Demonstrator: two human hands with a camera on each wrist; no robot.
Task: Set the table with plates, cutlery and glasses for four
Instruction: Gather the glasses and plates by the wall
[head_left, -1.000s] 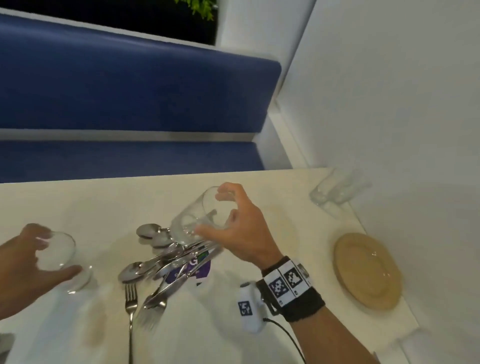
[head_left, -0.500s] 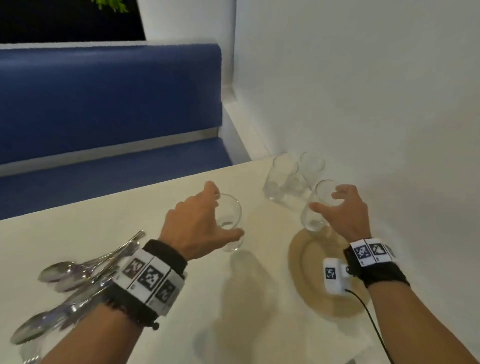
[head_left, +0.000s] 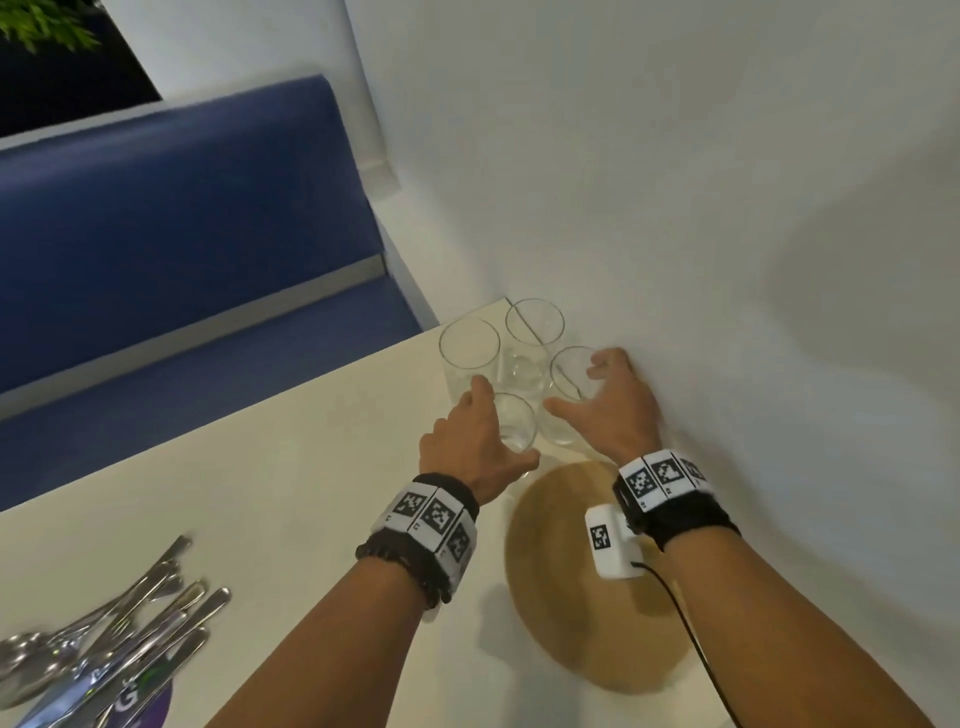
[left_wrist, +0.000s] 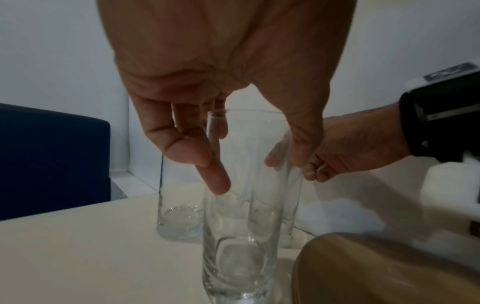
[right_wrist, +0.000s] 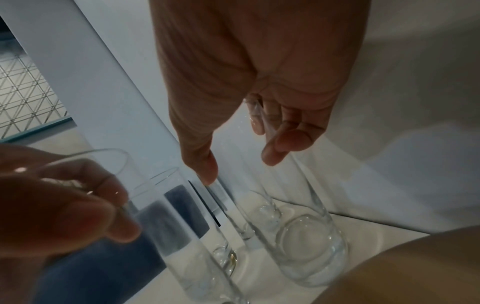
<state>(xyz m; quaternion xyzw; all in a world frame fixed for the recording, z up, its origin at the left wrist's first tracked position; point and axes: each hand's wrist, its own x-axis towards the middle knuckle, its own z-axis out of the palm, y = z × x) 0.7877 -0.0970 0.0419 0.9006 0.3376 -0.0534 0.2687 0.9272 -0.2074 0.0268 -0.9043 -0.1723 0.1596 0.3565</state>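
Observation:
Four clear tall glasses stand bunched in the table's far right corner by the wall. My left hand grips the nearest glass near its rim, thumb on one side and fingers on the other; its base stands on the table. My right hand holds the glass by the wall the same way, seen close in the right wrist view. Two more glasses stand free behind. A round wooden plate lies just in front, under my right wrist.
A heap of spoons, forks and knives lies at the near left on the pale table. A white wall bounds the right side. A blue bench runs behind the table's far edge.
Both hands have each carried a glass from the cutlery heap to the far right corner and set it beside the two glasses there. The view has swung right.

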